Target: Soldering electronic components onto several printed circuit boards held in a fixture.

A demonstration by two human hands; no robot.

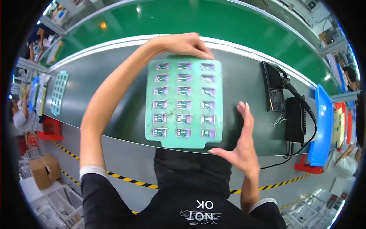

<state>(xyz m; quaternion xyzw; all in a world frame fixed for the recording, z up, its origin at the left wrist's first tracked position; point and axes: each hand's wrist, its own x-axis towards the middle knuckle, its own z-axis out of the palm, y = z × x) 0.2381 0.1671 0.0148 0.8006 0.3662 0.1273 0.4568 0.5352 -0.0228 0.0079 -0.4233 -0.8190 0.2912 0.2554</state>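
Note:
In front of me is a pale green tray [172, 91] with rows of square pockets, tilted or held up over the bench and slightly blurred. Small green circuit boards [183, 91] with thin wires sit in the pockets. My left hand [190, 45] reaches over the far edge, its fingers bent around the tray near the far right corner. Beside the near right corner, my right hand [244, 150] is spread, thumb and fingers wide apart, with nothing in it. The thumb tip comes close to the tray's near edge; whether it touches, I cannot tell.
On the dark bench [244, 84] at right stand a black soldering iron holder [272, 87], a black box [295, 120] with cables, and a blue tray [322, 126]. Another green tray [59, 93] lies far left. A green conveyor belt [228, 23] runs behind. Co-workers sit at both sides.

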